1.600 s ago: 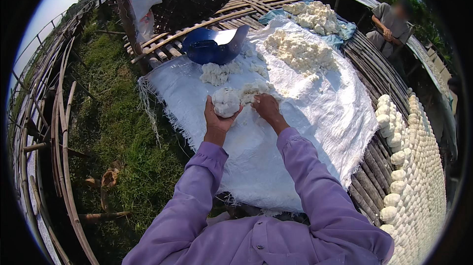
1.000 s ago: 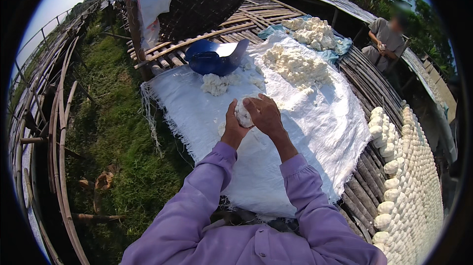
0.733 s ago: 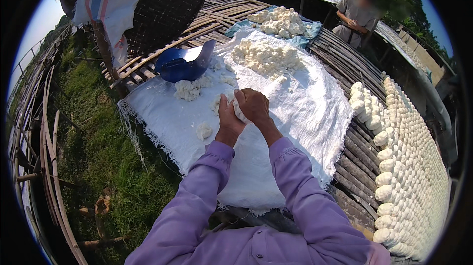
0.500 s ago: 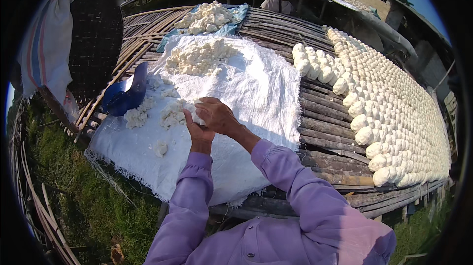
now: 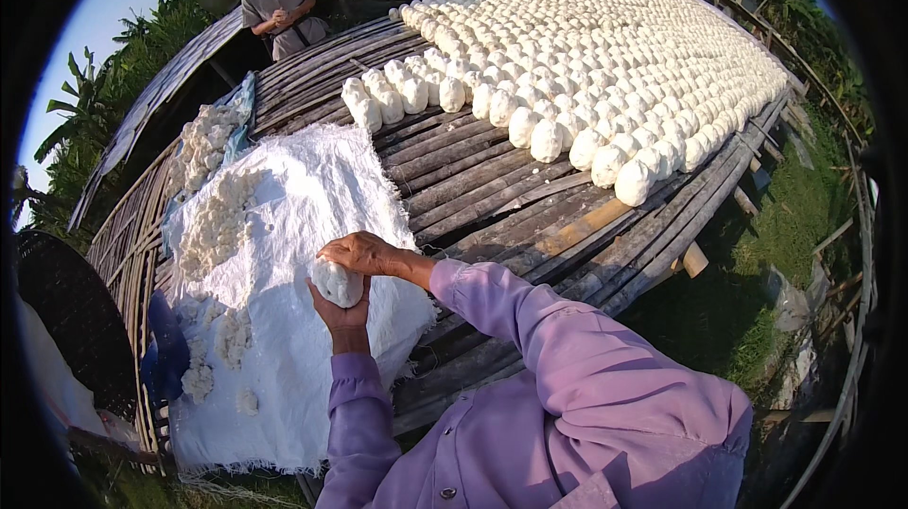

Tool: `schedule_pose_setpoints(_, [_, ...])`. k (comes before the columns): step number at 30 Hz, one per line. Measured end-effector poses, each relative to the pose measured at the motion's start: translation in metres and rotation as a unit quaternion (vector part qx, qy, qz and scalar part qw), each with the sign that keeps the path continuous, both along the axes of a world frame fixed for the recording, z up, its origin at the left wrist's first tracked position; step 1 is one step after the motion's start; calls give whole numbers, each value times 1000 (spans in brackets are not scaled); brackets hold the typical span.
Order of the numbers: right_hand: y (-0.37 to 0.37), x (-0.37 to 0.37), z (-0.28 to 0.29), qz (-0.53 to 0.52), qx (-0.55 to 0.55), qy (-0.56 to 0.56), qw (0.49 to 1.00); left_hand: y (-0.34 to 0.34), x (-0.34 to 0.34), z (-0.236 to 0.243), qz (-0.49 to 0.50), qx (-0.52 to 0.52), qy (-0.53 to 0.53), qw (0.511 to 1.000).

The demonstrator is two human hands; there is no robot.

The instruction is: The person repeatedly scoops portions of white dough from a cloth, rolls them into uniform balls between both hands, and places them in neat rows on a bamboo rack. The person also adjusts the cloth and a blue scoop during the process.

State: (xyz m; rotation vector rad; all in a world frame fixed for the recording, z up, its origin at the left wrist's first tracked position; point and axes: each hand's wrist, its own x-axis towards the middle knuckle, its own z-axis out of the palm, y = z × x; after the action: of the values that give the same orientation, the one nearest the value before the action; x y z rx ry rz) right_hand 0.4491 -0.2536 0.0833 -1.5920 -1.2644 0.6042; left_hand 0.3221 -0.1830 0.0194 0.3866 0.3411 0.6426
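A white dough-like lump point(image 5: 338, 282) sits pressed between both my hands above a white woven sheet point(image 5: 312, 187). My left hand point(image 5: 342, 315) cups it from below, palm up. My right hand point(image 5: 364, 252) covers it from above, fingers curled over the top. Both sleeves are purple. Loose white crumbly heaps point(image 5: 219, 225) lie on the sheet to the left of my hands.
Rows of several shaped white lumps point(image 5: 605, 64) cover the slatted bamboo platform point(image 5: 492, 187) at right. Another person point(image 5: 281, 0) stands at the far end. A blue scoop point(image 5: 168, 350) and dark woven basket point(image 5: 71, 320) lie left. Grass point(image 5: 785, 225) lies beyond the platform edge.
My view has swung right, bringing the rows of lumps into sight. My hands lifted a lump off the heaps and keep pressing it between them.
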Motion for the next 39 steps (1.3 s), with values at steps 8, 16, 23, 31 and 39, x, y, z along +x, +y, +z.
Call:
schedule_pose_setpoints(8, [-50,40,55,-175,-11,-72,982,-33,52,34,-98,101,-118,983])
schedule_pose_setpoints(16, [-90,20,45,-53,12,-190,980,-48,62,11,-66,-55,-124,989])
schedule_pose_setpoints(23, [-88,48,22,-211,41,-117,970,-80,70,24,-118,55,-95,987])
schedule_pose_setpoints(31, [-112,51,9,-163,21,-70,984,-87,85,-9,-81,-30,-75,993])
schedule_pose_setpoints(39, [-121,72,5,-264,-21,-45,963,-112,105,-7,-154,-4,-78,985])
